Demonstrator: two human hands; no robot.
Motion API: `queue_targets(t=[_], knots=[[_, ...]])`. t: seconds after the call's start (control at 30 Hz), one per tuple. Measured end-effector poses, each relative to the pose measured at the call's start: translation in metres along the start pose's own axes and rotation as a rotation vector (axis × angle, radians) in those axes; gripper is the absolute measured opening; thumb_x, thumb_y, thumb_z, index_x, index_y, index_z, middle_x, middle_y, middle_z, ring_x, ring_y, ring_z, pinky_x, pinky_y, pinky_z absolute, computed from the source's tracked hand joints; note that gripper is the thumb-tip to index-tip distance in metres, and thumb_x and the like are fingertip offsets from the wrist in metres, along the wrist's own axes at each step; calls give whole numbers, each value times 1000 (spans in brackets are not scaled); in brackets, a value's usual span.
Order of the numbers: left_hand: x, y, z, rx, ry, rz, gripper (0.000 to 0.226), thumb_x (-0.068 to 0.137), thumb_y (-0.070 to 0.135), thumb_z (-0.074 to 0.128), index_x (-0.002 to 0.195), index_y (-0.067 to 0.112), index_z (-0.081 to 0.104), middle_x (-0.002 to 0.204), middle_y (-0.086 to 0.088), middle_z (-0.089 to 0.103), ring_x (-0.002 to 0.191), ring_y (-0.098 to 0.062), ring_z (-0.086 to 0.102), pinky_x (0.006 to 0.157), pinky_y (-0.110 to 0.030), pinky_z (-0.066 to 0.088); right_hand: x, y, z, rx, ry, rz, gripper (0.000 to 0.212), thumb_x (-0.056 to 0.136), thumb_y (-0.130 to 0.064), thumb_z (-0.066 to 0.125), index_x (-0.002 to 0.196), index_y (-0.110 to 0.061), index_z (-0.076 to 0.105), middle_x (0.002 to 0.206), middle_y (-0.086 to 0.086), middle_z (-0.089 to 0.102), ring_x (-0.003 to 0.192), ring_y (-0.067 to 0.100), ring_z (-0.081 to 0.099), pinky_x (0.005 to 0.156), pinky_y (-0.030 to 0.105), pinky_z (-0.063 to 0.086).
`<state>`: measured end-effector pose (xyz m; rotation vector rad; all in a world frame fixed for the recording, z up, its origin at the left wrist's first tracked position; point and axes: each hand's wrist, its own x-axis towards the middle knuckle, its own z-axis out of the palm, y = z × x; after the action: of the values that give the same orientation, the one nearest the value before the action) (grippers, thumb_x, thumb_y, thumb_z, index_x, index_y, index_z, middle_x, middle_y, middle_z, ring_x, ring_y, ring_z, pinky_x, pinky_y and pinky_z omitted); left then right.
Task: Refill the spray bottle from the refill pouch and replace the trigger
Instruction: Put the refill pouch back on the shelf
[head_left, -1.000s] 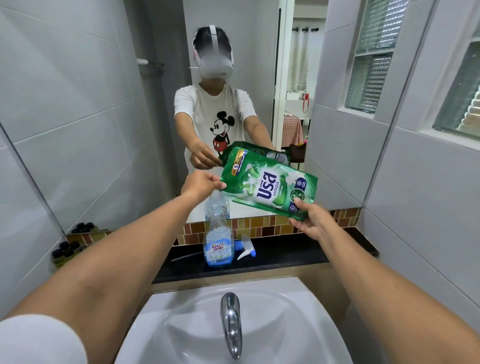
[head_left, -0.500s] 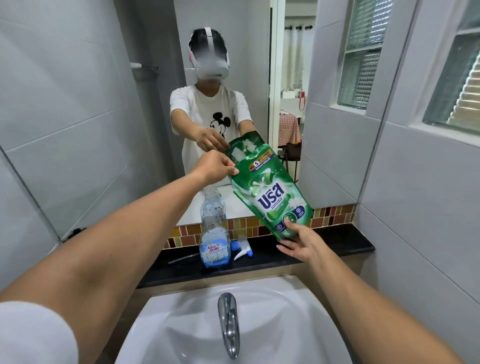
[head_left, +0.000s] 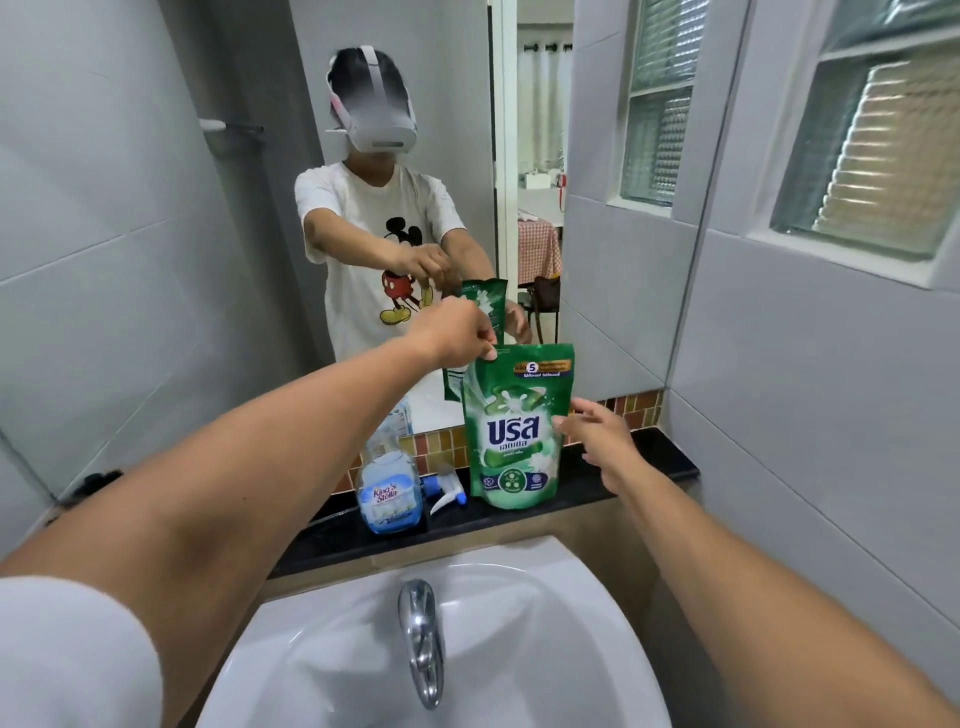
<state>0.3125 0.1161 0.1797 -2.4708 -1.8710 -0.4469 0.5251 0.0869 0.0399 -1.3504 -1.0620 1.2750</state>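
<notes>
The green refill pouch (head_left: 514, 431) stands upright on the black ledge (head_left: 644, 467) under the mirror. My left hand (head_left: 457, 332) pinches the pouch's top left corner. My right hand (head_left: 597, 431) is at the pouch's right edge, fingers spread, touching it lightly or just off it. The clear spray bottle (head_left: 388, 488) with a blue label stands to the pouch's left, without its trigger. The blue and white trigger (head_left: 447, 491) lies on the ledge between bottle and pouch.
A white basin (head_left: 519, 639) with a chrome tap (head_left: 423, 639) sits below the ledge. The mirror (head_left: 415, 156) shows a person wearing a headset. Tiled walls close in on both sides; a window (head_left: 862, 145) is on the right wall.
The pouch went from tilted in the air to upright on the ledge. My right hand left its bottom corner and opened beside it. My left hand kept its hold on the top.
</notes>
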Motion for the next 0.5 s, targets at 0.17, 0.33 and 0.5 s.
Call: queue_targets(t=[0.17,0.33,0.5], knots=[[4,15,15,-29,10,21,17,87,34,75,99,23,78,91,5,71,84,-13,57,54,-23,34,3,-12,-13,-82,56,-88,19,93,-8,66,111,-3,70,105,7,73,79,10,64,62,23,45],[14,17,32,-302,26,-50,16,81,29,81,93,19,80,84,6,70,83,-12,60,58,-23,39,11,-17,-34,-49,77,-87,5,93,-9,66,97,-8,68,94,7,74,76,16,69,58,21,51],[18,17,54,-728,91,-117,52,67,34,90,114,17,76,83,2,72,86,-16,68,85,-36,56,15,-26,-55,-53,127,-113,7,93,-13,66,99,-10,69,92,3,74,77,15,67,66,27,51]])
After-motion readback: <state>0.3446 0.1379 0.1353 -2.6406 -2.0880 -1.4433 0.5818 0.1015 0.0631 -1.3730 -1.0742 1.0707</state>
